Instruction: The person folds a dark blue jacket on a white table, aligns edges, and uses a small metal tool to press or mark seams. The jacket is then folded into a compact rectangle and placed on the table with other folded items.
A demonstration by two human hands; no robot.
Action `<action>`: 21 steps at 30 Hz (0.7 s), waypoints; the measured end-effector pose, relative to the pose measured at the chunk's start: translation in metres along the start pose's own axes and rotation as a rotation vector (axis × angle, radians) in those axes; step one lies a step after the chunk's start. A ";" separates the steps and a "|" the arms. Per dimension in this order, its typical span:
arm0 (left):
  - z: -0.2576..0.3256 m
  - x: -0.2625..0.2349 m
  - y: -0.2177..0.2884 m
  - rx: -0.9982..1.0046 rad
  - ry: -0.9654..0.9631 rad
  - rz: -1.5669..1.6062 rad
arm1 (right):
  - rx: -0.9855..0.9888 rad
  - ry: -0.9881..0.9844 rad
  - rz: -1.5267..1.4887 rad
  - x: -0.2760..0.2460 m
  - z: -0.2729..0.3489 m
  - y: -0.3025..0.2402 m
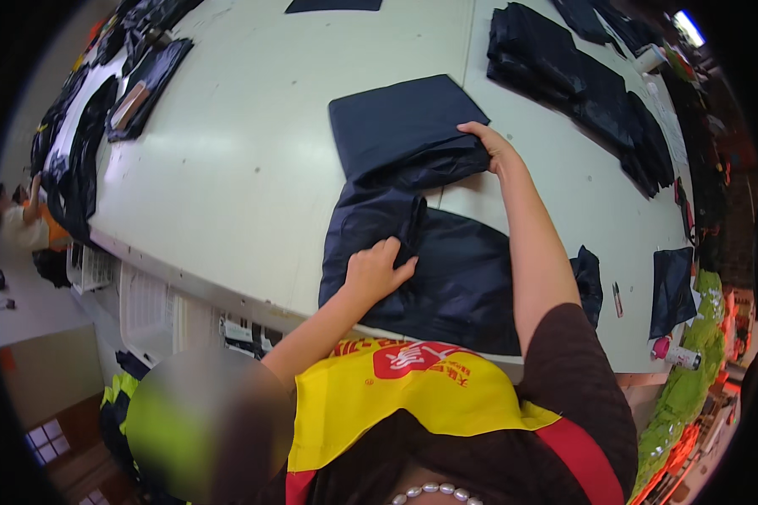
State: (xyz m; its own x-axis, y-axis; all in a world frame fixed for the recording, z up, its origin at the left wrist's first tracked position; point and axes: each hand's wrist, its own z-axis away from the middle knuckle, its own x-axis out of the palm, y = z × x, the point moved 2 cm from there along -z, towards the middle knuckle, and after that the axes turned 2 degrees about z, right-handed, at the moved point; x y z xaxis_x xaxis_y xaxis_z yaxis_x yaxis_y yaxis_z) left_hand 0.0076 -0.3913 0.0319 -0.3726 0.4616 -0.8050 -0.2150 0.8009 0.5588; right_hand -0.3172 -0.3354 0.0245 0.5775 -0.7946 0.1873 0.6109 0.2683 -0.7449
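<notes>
A dark navy garment of smooth, slightly shiny fabric lies across the near side of the table in front of me. Its far part is folded into a flat, squared panel, and the middle is bunched up. My right hand grips the right edge of that folded part, thumb on top and the other fingers mostly hidden underneath. Nearer to me, my left hand has its fingers curled on the fabric beside a raised, rolled fold. What exactly its fingertips pinch is partly hidden.
Stacked dark garments lie at the far right, others at the far left. A pen and a pink-capped bottle are on the right. White plastic crates stand below the table's left edge. Another person is at the left.
</notes>
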 end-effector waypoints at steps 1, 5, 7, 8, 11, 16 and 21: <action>0.001 -0.002 0.003 -0.019 -0.027 0.009 | -0.059 -0.030 -0.098 0.001 0.011 0.006; 0.021 -0.017 0.025 -0.002 -0.204 -0.050 | -0.489 -0.028 -0.229 0.018 0.103 -0.021; 0.036 -0.014 0.034 0.064 -0.304 -0.090 | -0.651 -0.082 -0.280 0.005 0.153 -0.032; 0.041 -0.014 0.037 0.068 -0.297 -0.108 | -0.685 -0.158 -0.334 -0.003 0.179 -0.034; 0.051 -0.012 0.048 0.082 -0.314 -0.141 | -0.744 -0.211 -0.445 -0.010 0.249 -0.012; 0.063 0.004 0.060 0.135 -0.605 -0.270 | -0.267 0.220 -0.437 -0.023 0.259 0.122; 0.099 -0.003 0.054 0.151 -0.659 -0.029 | -0.159 0.210 -0.026 0.004 0.238 0.185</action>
State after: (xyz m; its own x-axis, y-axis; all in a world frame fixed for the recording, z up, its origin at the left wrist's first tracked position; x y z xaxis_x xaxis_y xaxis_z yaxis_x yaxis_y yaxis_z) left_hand 0.0863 -0.3119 0.0450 0.2704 0.5370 -0.7991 -0.0703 0.8388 0.5399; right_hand -0.0731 -0.1592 0.0397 0.4272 -0.9003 0.0833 0.5217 0.1702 -0.8360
